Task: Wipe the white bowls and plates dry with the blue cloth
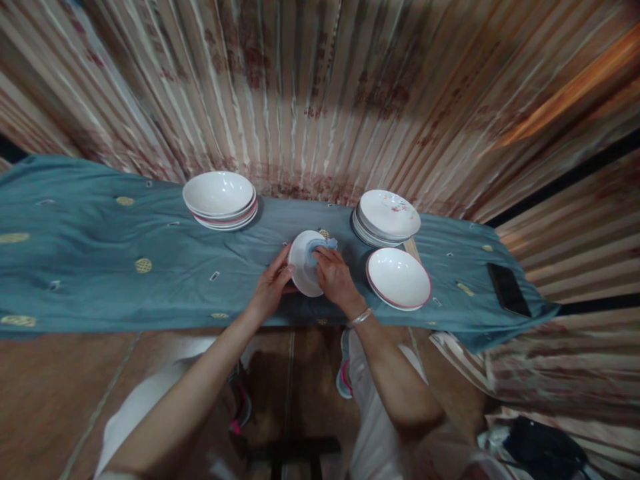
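Observation:
A white plate [303, 272] is held tilted above the front part of the table, between both hands. My left hand [273, 277] grips its left rim, with the thumb over the edge. Pressed against the plate's inner face, my right hand [334, 275] is closed on a light blue cloth [325, 244]. To the right of that hand lies a shallow white bowl with a red rim [399, 277], which seems stacked on another. Behind it stands a stack of white plates [387, 215], the top one with a floral print. A stack of white bowls [220, 195] stands at the left.
A teal patterned cloth [100, 267] covers the long narrow table. On its right end lies a black phone [508, 289]. Pleated curtains [280, 100] hang right behind the table. A dark bag [545, 450] is at the lower right.

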### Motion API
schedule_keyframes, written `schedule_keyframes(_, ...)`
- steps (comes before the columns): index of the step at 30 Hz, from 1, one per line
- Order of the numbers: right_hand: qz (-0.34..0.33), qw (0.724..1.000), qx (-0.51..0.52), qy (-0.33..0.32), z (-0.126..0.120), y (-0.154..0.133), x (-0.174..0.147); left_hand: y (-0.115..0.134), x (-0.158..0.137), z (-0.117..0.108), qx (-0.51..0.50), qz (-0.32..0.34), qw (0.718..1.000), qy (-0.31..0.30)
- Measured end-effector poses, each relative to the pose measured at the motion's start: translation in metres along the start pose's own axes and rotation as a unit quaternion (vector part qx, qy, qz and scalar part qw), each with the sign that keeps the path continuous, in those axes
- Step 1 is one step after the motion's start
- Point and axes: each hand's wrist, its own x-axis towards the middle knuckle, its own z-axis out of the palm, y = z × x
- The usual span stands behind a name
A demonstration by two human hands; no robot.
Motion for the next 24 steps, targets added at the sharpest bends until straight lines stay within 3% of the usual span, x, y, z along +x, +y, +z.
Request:
schedule_keyframes(14, 0.021, 0.988, 0.155, -0.017, 0.002, -0.003, 0.000, 0.003, -0.003, 0.001, -0.010, 0.003, 1.000, 0.006)
schedule_keyframes(24, -0.007, 0.971, 0.237, -0.022, 0.000, -0.011, 0.006, 0.003, -0.003, 0.002, -0.009, 0.008, 1.000, 0.003)
